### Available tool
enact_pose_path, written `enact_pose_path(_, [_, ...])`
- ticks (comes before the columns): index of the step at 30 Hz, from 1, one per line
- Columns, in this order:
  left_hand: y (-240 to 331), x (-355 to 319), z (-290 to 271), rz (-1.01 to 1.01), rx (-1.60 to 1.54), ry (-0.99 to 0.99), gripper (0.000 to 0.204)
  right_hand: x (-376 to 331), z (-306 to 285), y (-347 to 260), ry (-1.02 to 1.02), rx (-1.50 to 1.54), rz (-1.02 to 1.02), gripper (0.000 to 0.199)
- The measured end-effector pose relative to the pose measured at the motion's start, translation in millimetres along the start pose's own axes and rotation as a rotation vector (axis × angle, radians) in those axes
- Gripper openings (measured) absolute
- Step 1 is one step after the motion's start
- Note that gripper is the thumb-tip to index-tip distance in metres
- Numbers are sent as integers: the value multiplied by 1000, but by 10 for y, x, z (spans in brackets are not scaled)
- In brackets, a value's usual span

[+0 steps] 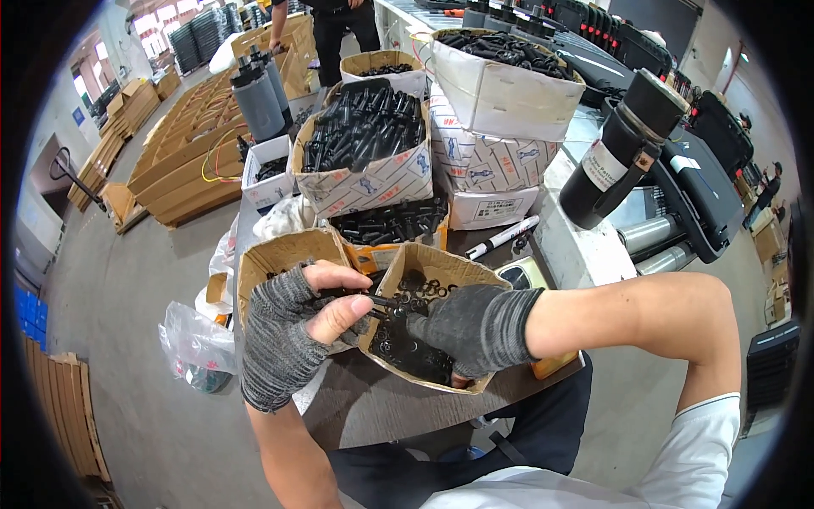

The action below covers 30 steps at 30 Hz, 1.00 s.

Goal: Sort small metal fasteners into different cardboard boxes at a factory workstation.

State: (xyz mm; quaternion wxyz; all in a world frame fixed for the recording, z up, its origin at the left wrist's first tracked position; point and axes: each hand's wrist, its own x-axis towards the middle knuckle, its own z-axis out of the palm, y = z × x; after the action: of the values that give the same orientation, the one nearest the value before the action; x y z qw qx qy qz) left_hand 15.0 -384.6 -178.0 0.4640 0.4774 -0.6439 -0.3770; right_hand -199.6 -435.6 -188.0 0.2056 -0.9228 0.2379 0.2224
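My left hand (pixel 297 327), in a grey knitted glove with bare fingertips, pinches a thin black rod-shaped part (pixel 381 300) between thumb and fingers. The rod reaches over an open cardboard box (pixel 475 265) of small black rings (pixel 398 343). Inside that box, my right hand (pixel 466 327) lies palm down among the rings, wearing a dark glove with a grey cuff. Most of its fingers are hidden, so whether they grip anything does not show. Another open cardboard box (pixel 284 248) stands behind my left hand, its contents mostly covered.
Behind stand boxes heaped with black parts (pixel 365 127), and a stacked white box (pixel 509 93). A white marker (pixel 502 237) lies near a large black cylinder (pixel 623 148). Plastic bags (pixel 197 343) hang at the table's left. Another person (pixel 343 34) stands beyond.
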Motion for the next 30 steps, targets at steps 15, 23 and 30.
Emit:
enact_pose_path(15, [-35, 23, 9, 73, 21, 74, 19, 59, -234, 376, 207, 354, -278, 22])
enact_pose_path(23, [-17, 44, 60, 49, 2, 59, 18, 213, 214, 124, 517, 118, -355, 26])
enact_pose_path(30, [-28, 19, 11, 65, 35, 86, 18, 3, -189, 279, 171, 281, -289, 17])
